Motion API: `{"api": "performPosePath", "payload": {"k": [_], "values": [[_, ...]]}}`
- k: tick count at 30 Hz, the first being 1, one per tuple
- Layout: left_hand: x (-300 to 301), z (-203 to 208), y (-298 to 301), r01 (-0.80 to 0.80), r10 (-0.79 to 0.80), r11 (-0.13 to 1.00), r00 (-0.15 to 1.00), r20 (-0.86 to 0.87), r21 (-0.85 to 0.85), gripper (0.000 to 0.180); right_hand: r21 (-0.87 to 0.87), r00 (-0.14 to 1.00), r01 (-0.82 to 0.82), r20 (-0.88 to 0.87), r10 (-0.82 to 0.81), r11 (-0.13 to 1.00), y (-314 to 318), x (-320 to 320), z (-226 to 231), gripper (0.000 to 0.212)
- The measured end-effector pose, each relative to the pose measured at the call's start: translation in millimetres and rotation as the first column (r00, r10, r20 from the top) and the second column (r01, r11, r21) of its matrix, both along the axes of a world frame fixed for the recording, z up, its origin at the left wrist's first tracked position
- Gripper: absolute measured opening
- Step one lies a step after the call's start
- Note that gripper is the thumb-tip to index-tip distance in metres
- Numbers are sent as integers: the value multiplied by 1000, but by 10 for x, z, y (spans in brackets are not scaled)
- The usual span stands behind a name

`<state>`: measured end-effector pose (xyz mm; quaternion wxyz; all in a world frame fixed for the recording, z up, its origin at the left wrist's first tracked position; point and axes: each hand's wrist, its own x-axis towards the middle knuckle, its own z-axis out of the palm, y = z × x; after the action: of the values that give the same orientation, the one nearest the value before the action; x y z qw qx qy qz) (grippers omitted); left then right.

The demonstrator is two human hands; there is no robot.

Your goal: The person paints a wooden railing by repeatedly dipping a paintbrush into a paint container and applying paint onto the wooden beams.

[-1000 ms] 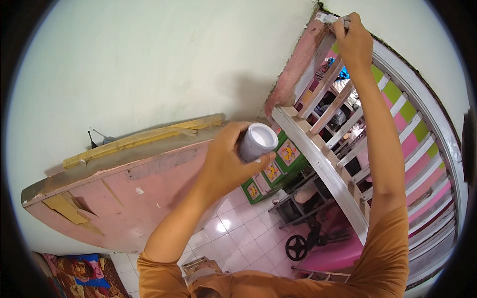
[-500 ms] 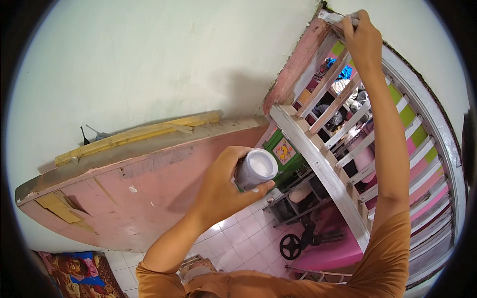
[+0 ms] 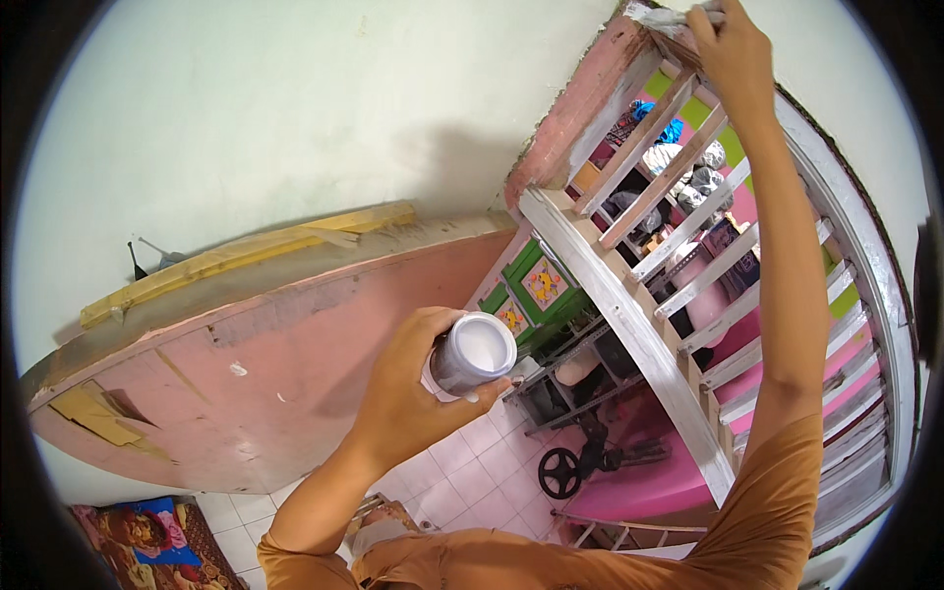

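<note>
My left hand (image 3: 418, 379) is wrapped round a small tub of white paint (image 3: 474, 352), its open top tilted toward me. A pale smear shows on a fingertip. Up at the top right, my right hand (image 3: 733, 54) is raised with the fingers closed against the top corner of the slatted wooden frame (image 3: 629, 310). A pale grey, soft-looking wad (image 3: 665, 17) shows at the fingertips, too small to name surely. The frame's lower rail and several slats are whitish; two slats near the pink post (image 3: 575, 113) look brownish-pink.
A pink panel (image 3: 295, 364) with a ledge stands left, yellow wood strips (image 3: 236, 256) lying on it. Behind the slats are bags and clothes. Below are a green cabinet (image 3: 536, 295), a black steering wheel (image 3: 560, 473), a wooden ladder (image 3: 629, 536) and a tiled floor (image 3: 462, 472).
My right hand has moved slightly up, along the top corner of the frame. The tub in my left hand now appears lower and further left, as the whole view has shifted.
</note>
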<state>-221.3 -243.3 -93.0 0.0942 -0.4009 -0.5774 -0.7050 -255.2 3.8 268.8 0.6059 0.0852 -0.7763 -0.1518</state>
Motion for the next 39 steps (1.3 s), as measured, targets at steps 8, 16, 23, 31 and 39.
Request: {"api": "performPosePath", "payload": {"k": [8, 16, 23, 31, 39], "values": [[48, -59, -47, -48, 48, 998, 999, 18, -33, 59, 160, 953, 299, -99, -286, 941, -36, 138, 41, 18], [40, -104, 13, -13, 13, 999, 1000, -2, -39, 59, 58, 980, 150, 124, -157, 987, -202, 193, 188, 22], [57, -122, -1, -13, 14, 999, 1000, 21, -46, 57, 211, 927, 372, -35, -374, 904, -326, 517, 46, 21], [63, -144, 6, 6, -6, 998, 1000, -6, -58, 58, 244, 954, 281, 34, -298, 928, -73, 305, 124, 19], [78, -210, -16, -18, 23, 997, 998, 62, -71, 56, 176, 917, 374, 78, -392, 910, -647, 699, -117, 14]]}}
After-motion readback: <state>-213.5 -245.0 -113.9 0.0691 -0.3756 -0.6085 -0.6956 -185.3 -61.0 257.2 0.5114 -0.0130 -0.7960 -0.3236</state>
